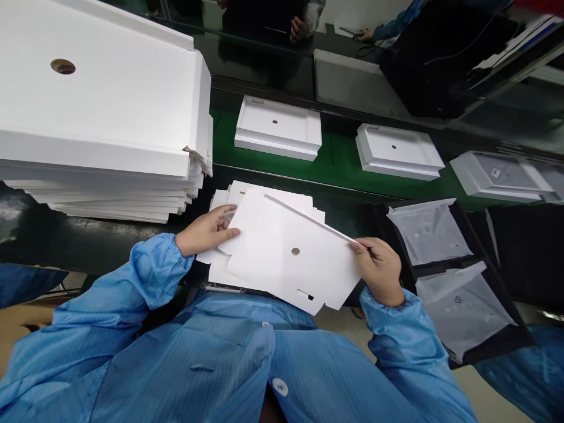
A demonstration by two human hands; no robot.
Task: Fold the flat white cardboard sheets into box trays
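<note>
A flat white cardboard sheet (264, 247) with a round hole and a small slot lies tilted in front of my body. My right hand (379, 267) pinches its right corner, where a narrow folded flap runs along the far edge. On the left side my left hand (209, 230) grips the sheet's edge, thumb on top and fingers partly hidden behind it. More white cardboard sheets (282, 192) lie beneath it on the dark bench, their edges jutting out unevenly.
To the left rises a tall stack of folded white cardboard pieces (118, 88). White boxes (275, 132) sit on the green conveyor (337, 164) beyond. At right, a black tray (405, 264) holds items in translucent bags (429, 232). Other people's hands (299, 28) show at the far side.
</note>
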